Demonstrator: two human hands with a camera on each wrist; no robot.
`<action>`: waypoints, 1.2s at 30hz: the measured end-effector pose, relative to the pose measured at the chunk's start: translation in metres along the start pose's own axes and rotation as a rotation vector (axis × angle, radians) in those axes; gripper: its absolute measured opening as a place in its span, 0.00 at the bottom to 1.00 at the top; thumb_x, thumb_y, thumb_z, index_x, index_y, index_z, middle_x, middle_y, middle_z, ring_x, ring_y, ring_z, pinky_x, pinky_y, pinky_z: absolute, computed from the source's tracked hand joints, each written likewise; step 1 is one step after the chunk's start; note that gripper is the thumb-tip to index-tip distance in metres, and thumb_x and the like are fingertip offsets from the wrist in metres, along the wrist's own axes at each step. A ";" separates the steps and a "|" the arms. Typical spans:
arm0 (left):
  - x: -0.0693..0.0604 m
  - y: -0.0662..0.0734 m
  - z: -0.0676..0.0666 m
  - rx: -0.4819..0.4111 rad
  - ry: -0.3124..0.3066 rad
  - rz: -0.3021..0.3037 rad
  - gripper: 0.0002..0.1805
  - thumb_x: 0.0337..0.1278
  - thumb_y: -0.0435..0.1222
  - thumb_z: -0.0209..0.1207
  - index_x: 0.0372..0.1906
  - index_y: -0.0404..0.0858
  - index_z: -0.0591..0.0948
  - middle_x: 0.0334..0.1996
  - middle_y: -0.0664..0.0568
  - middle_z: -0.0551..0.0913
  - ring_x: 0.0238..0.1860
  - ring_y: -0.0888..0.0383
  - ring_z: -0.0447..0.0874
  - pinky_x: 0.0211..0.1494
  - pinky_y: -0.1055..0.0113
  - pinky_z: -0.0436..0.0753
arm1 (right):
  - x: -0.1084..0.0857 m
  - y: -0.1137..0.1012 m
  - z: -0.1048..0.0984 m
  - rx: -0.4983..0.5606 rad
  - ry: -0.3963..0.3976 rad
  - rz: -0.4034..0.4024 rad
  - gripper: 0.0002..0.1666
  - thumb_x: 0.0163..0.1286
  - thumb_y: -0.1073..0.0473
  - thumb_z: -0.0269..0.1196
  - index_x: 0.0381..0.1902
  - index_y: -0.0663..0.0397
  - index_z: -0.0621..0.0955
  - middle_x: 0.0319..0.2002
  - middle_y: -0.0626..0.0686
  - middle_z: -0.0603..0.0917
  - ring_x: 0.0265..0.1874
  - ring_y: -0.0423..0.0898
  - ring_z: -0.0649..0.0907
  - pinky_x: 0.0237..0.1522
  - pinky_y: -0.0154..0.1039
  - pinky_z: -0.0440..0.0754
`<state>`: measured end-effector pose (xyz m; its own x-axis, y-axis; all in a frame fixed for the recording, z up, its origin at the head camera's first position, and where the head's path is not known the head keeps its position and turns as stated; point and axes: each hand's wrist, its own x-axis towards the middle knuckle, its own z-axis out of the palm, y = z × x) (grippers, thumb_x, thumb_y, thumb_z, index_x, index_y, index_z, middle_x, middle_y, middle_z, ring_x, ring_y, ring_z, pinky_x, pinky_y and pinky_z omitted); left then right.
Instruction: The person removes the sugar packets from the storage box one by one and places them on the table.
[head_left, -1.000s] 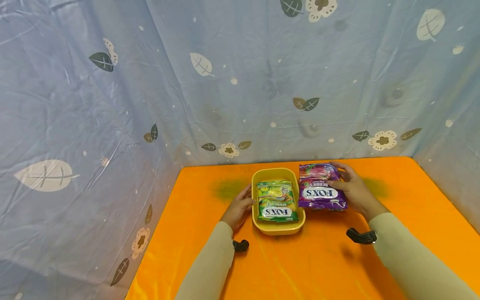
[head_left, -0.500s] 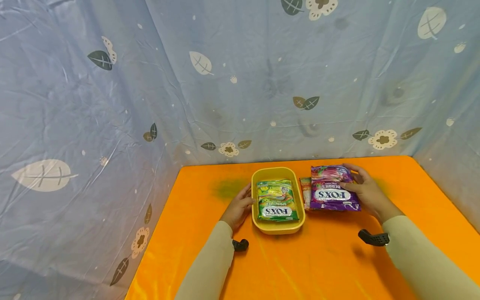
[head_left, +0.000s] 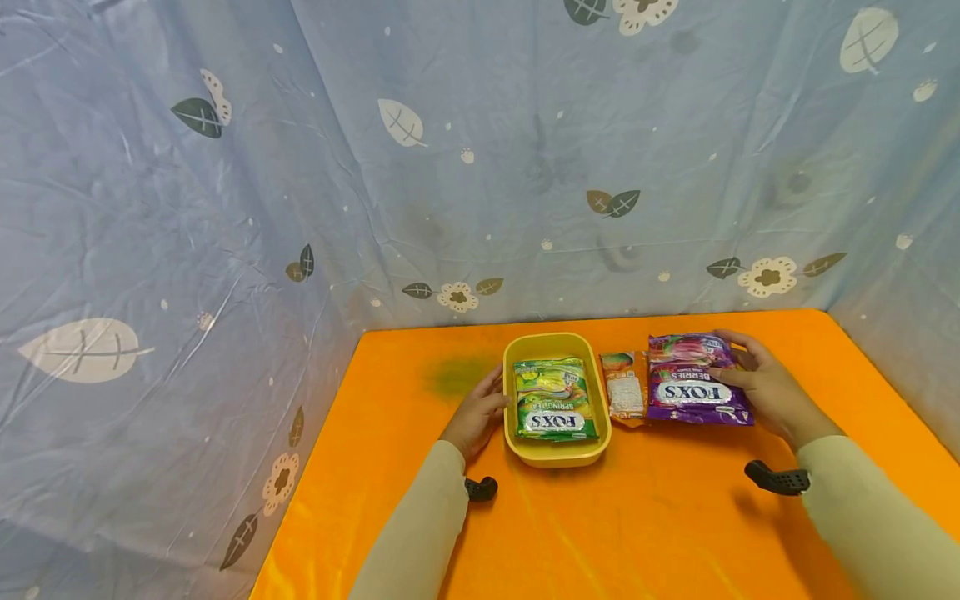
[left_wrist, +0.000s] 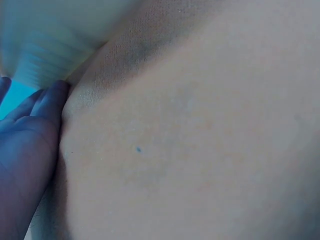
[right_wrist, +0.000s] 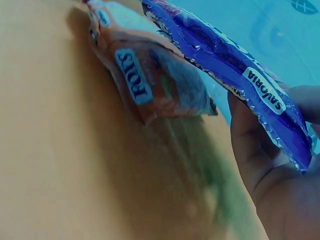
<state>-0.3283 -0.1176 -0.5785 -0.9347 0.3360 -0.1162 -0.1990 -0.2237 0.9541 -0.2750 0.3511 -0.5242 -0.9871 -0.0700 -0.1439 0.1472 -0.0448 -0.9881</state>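
Observation:
In the head view, a yellow plastic tub (head_left: 557, 457) holds a green Fox's Spring Tea candy bag (head_left: 555, 400). My left hand (head_left: 474, 421) rests against the tub's left side, its fingers lying along the wall in the left wrist view. Just right of the tub is an orange Fox's candy bag (head_left: 624, 396) on the table. My right hand (head_left: 772, 392) pinches a purple Fox's Berries candy bag (head_left: 697, 392) by its right edge, thumb on top. In the right wrist view the purple bag (right_wrist: 225, 65) is raised and tilted beside the orange bag (right_wrist: 165, 82).
Everything stands on a table with an orange cover (head_left: 600, 533). A blue curtain (head_left: 517, 167) printed with leaves and flowers closes off the back and both sides. Black straps (head_left: 776, 479) sit at both wrists, below pale sleeves.
My right hand has moved right with the purple candy bag, uncovering the orange bag beneath it. The left hand, the tub and the green bag have stayed in place.

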 end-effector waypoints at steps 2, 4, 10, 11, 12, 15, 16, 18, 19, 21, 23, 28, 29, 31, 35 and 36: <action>0.000 0.000 0.000 0.001 -0.001 0.003 0.45 0.70 0.26 0.60 0.88 0.48 0.62 0.84 0.47 0.63 0.79 0.47 0.67 0.72 0.52 0.77 | 0.000 0.002 -0.004 -0.026 -0.002 0.006 0.44 0.84 0.59 0.63 0.87 0.26 0.58 0.84 0.69 0.39 0.50 0.39 0.81 0.50 0.38 0.88; 0.000 0.000 0.000 0.004 -0.005 0.007 0.45 0.70 0.26 0.60 0.88 0.47 0.61 0.84 0.47 0.63 0.79 0.47 0.67 0.72 0.52 0.77 | -0.001 0.003 -0.007 -0.043 -0.006 0.014 0.45 0.84 0.59 0.63 0.88 0.25 0.57 0.85 0.69 0.37 0.49 0.38 0.81 0.50 0.38 0.88; -0.001 0.001 -0.001 0.000 -0.014 0.007 0.45 0.69 0.26 0.59 0.89 0.46 0.61 0.84 0.46 0.63 0.79 0.46 0.67 0.73 0.52 0.76 | -0.003 0.007 -0.014 -0.122 -0.021 0.030 0.46 0.85 0.56 0.63 0.90 0.26 0.54 0.85 0.72 0.38 0.48 0.35 0.82 0.52 0.39 0.88; -0.001 0.001 -0.001 0.000 -0.014 0.006 0.45 0.69 0.26 0.60 0.89 0.46 0.61 0.84 0.46 0.62 0.79 0.46 0.67 0.73 0.51 0.76 | -0.003 0.007 -0.015 -0.130 -0.027 0.031 0.47 0.85 0.55 0.62 0.90 0.27 0.53 0.85 0.73 0.38 0.49 0.36 0.83 0.53 0.40 0.88; -0.001 0.001 -0.001 0.000 -0.013 0.004 0.45 0.69 0.26 0.60 0.89 0.46 0.61 0.84 0.46 0.62 0.79 0.46 0.67 0.73 0.51 0.76 | -0.003 0.007 -0.016 -0.137 -0.028 0.034 0.47 0.85 0.55 0.63 0.90 0.28 0.53 0.84 0.73 0.39 0.48 0.36 0.83 0.53 0.41 0.88; -0.001 0.001 -0.001 0.001 -0.011 0.001 0.45 0.69 0.26 0.60 0.88 0.47 0.61 0.84 0.47 0.62 0.80 0.46 0.66 0.73 0.51 0.76 | -0.002 0.009 -0.020 -0.159 -0.041 0.038 0.48 0.86 0.55 0.62 0.91 0.29 0.51 0.84 0.75 0.40 0.48 0.36 0.83 0.54 0.41 0.88; -0.001 0.001 -0.001 0.002 -0.009 0.000 0.45 0.69 0.26 0.60 0.88 0.47 0.62 0.84 0.47 0.62 0.80 0.46 0.66 0.73 0.52 0.76 | -0.001 0.009 -0.021 -0.165 -0.043 0.040 0.48 0.86 0.55 0.62 0.91 0.29 0.51 0.84 0.75 0.40 0.48 0.36 0.83 0.53 0.41 0.88; -0.001 0.001 -0.002 0.004 -0.009 0.000 0.45 0.69 0.26 0.60 0.88 0.47 0.62 0.84 0.48 0.62 0.80 0.47 0.66 0.73 0.52 0.76 | 0.000 0.010 -0.024 -0.174 -0.049 0.041 0.47 0.86 0.56 0.62 0.91 0.30 0.52 0.84 0.76 0.40 0.48 0.37 0.83 0.53 0.41 0.88; -0.001 0.001 -0.002 0.005 -0.011 0.001 0.45 0.69 0.26 0.60 0.88 0.48 0.62 0.84 0.48 0.63 0.80 0.47 0.66 0.73 0.52 0.77 | 0.001 0.011 -0.026 -0.178 -0.054 0.041 0.47 0.86 0.57 0.61 0.91 0.31 0.51 0.84 0.76 0.40 0.48 0.37 0.83 0.53 0.41 0.88; 0.000 0.001 -0.002 0.005 -0.015 0.003 0.45 0.69 0.26 0.60 0.88 0.48 0.62 0.84 0.48 0.63 0.80 0.47 0.66 0.72 0.53 0.77 | 0.001 0.012 -0.029 -0.202 -0.051 0.044 0.46 0.86 0.56 0.61 0.91 0.32 0.52 0.83 0.77 0.41 0.49 0.38 0.82 0.53 0.40 0.88; 0.001 0.001 -0.002 0.006 -0.018 0.005 0.45 0.69 0.26 0.60 0.88 0.48 0.62 0.84 0.48 0.63 0.79 0.47 0.67 0.72 0.52 0.77 | 0.002 0.013 -0.032 -0.228 -0.044 0.049 0.47 0.86 0.56 0.61 0.91 0.33 0.51 0.83 0.78 0.41 0.52 0.43 0.81 0.53 0.40 0.88; 0.000 0.001 -0.003 0.004 -0.018 0.002 0.45 0.69 0.26 0.60 0.88 0.48 0.62 0.84 0.48 0.63 0.79 0.46 0.68 0.73 0.51 0.77 | 0.002 0.013 -0.036 -0.295 -0.017 0.063 0.48 0.87 0.55 0.60 0.92 0.39 0.47 0.83 0.79 0.38 0.68 0.74 0.70 0.49 0.34 0.87; 0.000 0.001 -0.003 0.006 -0.016 0.001 0.45 0.69 0.26 0.60 0.88 0.48 0.62 0.84 0.48 0.63 0.79 0.47 0.68 0.73 0.51 0.77 | 0.003 0.013 -0.036 -0.309 -0.015 0.061 0.48 0.87 0.55 0.59 0.92 0.41 0.47 0.83 0.79 0.37 0.70 0.78 0.66 0.48 0.32 0.86; 0.000 0.001 -0.003 0.004 -0.014 -0.004 0.45 0.69 0.26 0.60 0.88 0.48 0.63 0.84 0.49 0.63 0.79 0.47 0.68 0.72 0.51 0.77 | 0.004 0.011 -0.036 -0.338 -0.012 0.056 0.47 0.87 0.56 0.58 0.92 0.45 0.47 0.83 0.79 0.37 0.73 0.82 0.60 0.47 0.29 0.84; 0.000 0.001 -0.003 0.001 -0.016 -0.007 0.45 0.69 0.25 0.60 0.88 0.48 0.63 0.84 0.49 0.63 0.79 0.48 0.68 0.72 0.51 0.77 | 0.006 0.009 -0.036 -0.386 -0.008 0.046 0.46 0.88 0.57 0.57 0.91 0.51 0.47 0.82 0.81 0.38 0.72 0.82 0.60 0.45 0.27 0.82; 0.000 0.001 -0.003 -0.001 -0.018 -0.008 0.45 0.69 0.25 0.60 0.88 0.48 0.63 0.84 0.49 0.63 0.79 0.48 0.68 0.72 0.51 0.77 | 0.007 0.009 -0.036 -0.394 -0.005 0.046 0.46 0.88 0.57 0.57 0.91 0.53 0.47 0.82 0.81 0.39 0.72 0.82 0.61 0.45 0.28 0.82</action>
<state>-0.3298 -0.1206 -0.5785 -0.9277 0.3540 -0.1184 -0.2062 -0.2216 0.9531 -0.2827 0.3861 -0.5360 -0.9795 -0.0682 -0.1894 0.1550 0.3447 -0.9258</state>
